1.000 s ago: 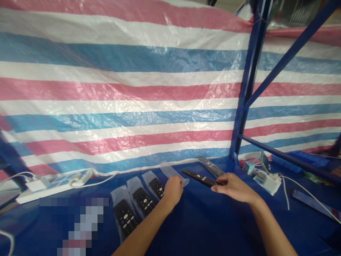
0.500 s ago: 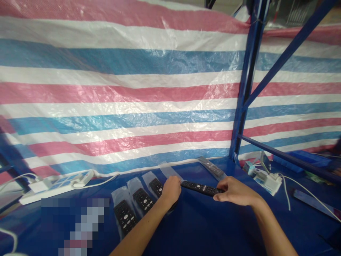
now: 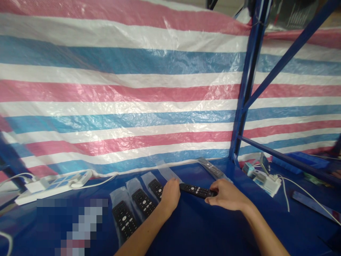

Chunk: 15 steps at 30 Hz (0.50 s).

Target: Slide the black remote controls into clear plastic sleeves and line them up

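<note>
1. The right hand (image 3: pixel 226 193) pinches one end of a slim black remote (image 3: pixel 197 190), thumb against fingers; the remote is a long, rounded bar dotted with small pale buttons, lying between the two hands.
2. The left hand (image 3: pixel 170 195) is curled, fingertips pressed together on the near end of a clear plastic sleeve (image 3: pixel 166 170), a thin, filmy, flat strip. The remote's far tip meets these fingers; whether it sits inside the sleeve I cannot tell.
3. Left of that hand, three black remotes (image 3: pixel 124 218) lie slantwise in a row, each in cloudy, slightly wrinkled film.
4. Behind the right hand lies a greyish wrapped remote (image 3: pixel 209 166).
5. The tabletop (image 3: pixel 202 227) is smooth, glossy blue; behind it hangs a crinkled, shiny striped sheet (image 3: pixel 133 96).
</note>
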Each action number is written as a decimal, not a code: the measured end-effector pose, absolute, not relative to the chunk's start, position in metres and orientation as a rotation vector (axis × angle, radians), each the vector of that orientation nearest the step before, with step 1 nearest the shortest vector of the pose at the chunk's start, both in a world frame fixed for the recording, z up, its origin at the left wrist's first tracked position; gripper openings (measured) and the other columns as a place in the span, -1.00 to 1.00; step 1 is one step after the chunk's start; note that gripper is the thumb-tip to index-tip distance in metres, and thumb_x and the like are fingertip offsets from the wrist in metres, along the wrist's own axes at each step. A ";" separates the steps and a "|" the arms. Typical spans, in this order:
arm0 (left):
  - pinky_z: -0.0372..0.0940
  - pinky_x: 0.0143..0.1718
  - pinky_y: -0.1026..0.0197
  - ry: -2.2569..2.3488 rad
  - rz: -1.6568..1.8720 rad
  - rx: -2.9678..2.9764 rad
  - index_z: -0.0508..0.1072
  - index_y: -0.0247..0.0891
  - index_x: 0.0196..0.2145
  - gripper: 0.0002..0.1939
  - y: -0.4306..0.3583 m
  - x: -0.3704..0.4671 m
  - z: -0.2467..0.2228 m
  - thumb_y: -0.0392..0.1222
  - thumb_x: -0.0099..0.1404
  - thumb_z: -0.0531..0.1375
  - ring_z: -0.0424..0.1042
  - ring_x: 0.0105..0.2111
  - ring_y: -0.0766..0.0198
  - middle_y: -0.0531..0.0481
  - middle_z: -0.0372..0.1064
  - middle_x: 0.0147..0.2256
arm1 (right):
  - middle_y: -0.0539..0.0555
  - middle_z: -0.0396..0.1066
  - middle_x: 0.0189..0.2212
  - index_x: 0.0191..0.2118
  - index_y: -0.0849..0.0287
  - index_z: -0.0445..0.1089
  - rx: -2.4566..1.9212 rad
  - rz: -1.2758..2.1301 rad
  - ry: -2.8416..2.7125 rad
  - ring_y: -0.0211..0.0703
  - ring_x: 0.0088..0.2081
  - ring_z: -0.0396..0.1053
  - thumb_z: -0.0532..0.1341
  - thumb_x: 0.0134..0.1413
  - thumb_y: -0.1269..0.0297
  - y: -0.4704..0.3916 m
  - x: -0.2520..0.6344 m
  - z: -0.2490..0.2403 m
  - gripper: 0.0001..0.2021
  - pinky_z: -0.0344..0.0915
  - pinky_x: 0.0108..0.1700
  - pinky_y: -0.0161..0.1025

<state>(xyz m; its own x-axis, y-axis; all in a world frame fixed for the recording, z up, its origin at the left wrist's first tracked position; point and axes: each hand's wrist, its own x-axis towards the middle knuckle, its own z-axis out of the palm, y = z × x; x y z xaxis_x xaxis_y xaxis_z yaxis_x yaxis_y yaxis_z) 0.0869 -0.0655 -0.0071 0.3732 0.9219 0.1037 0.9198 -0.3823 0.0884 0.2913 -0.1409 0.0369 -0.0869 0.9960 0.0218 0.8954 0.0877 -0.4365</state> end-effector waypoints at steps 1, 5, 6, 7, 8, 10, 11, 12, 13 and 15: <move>0.22 -0.07 0.21 1.759 0.196 2.583 0.45 -0.35 -0.20 -0.68 -0.065 0.086 -0.008 -0.46 0.27 -0.06 0.40 -0.14 0.19 -0.15 0.42 -0.19 | -0.06 0.20 -0.69 -0.67 0.21 0.36 -1.878 0.419 -2.060 -0.31 -0.58 0.14 0.25 -0.21 0.08 -0.141 0.291 0.037 -0.71 -0.12 -0.54 -0.30; 0.21 -0.04 0.19 1.749 0.208 2.591 0.42 -0.36 -0.17 -0.68 -0.064 0.085 -0.010 -0.48 0.26 -0.06 0.38 -0.11 0.17 -0.18 0.40 -0.19 | -0.02 0.31 -0.65 -0.62 0.20 0.41 -1.877 0.371 -2.068 -0.26 -0.55 0.23 0.25 -0.19 0.07 -0.141 0.288 0.036 -0.72 -0.10 -0.52 -0.30; 0.21 -0.04 0.18 1.726 0.222 2.600 0.41 -0.36 -0.17 -0.68 -0.064 0.086 -0.011 -0.48 0.26 -0.06 0.38 -0.11 0.16 -0.18 0.40 -0.18 | -0.01 0.32 -0.65 -0.62 0.20 0.42 -1.874 0.367 -2.076 -0.25 -0.54 0.24 0.25 -0.18 0.07 -0.140 0.286 0.036 -0.73 -0.10 -0.52 -0.30; 0.20 -0.04 0.18 1.702 0.232 2.608 0.41 -0.36 -0.17 -0.69 -0.064 0.088 -0.011 -0.48 0.26 -0.06 0.38 -0.11 0.16 -0.18 0.39 -0.18 | 0.00 0.34 -0.64 -0.61 0.20 0.42 -1.869 0.359 -2.087 -0.24 -0.54 0.26 0.25 -0.17 0.08 -0.140 0.284 0.035 -0.73 -0.09 -0.52 -0.31; 0.20 -0.05 0.17 1.680 0.237 2.616 0.41 -0.36 -0.18 -0.68 -0.064 0.089 -0.011 -0.48 0.25 -0.07 0.37 -0.11 0.16 -0.18 0.39 -0.18 | 0.00 0.36 -0.63 -0.61 0.19 0.43 -1.864 0.347 -2.100 -0.23 -0.53 0.28 0.25 -0.17 0.08 -0.139 0.281 0.035 -0.73 -0.09 -0.51 -0.31; 0.20 -0.05 0.17 1.657 0.241 2.632 0.41 -0.36 -0.19 -0.68 -0.064 0.090 -0.013 -0.50 0.25 -0.08 0.37 -0.12 0.16 -0.18 0.39 -0.18 | 0.02 0.40 -0.60 -0.61 0.19 0.43 -1.866 0.311 -2.118 -0.21 -0.50 0.31 0.25 -0.16 0.09 -0.138 0.276 0.033 -0.74 -0.07 -0.50 -0.31; 0.20 -0.06 0.17 1.656 0.245 2.640 0.41 -0.35 -0.19 -0.68 -0.063 0.090 -0.014 -0.50 0.25 -0.08 0.37 -0.12 0.16 -0.18 0.39 -0.18 | 0.03 0.42 -0.58 -0.61 0.18 0.43 -1.872 0.294 -2.122 -0.20 -0.49 0.33 0.25 -0.16 0.09 -0.138 0.273 0.032 -0.75 -0.06 -0.49 -0.32; 0.19 -0.06 0.17 1.658 0.254 2.644 0.40 -0.35 -0.19 -0.67 -0.063 0.090 -0.015 -0.51 0.25 -0.09 0.37 -0.12 0.17 -0.17 0.39 -0.18 | 0.04 0.43 -0.56 -0.61 0.18 0.42 -1.881 0.282 -2.124 -0.19 -0.47 0.34 0.25 -0.16 0.09 -0.137 0.272 0.031 -0.75 -0.05 -0.49 -0.32; 0.19 -0.06 0.17 1.663 0.268 2.645 0.40 -0.35 -0.19 -0.67 -0.063 0.089 -0.016 -0.51 0.25 -0.09 0.37 -0.13 0.17 -0.17 0.39 -0.18 | 0.04 0.44 -0.55 -0.60 0.18 0.42 -1.886 0.272 -2.126 -0.19 -0.47 0.34 0.25 -0.16 0.09 -0.137 0.271 0.030 -0.75 -0.05 -0.49 -0.32; 0.19 -0.06 0.18 1.682 0.309 2.629 0.40 -0.35 -0.19 -0.67 -0.061 0.087 -0.017 -0.51 0.25 -0.08 0.37 -0.14 0.19 -0.15 0.39 -0.19 | 0.04 0.43 -0.54 -0.59 0.18 0.42 -1.871 0.244 -2.137 -0.20 -0.47 0.34 0.25 -0.15 0.09 -0.136 0.271 0.028 -0.76 -0.04 -0.48 -0.32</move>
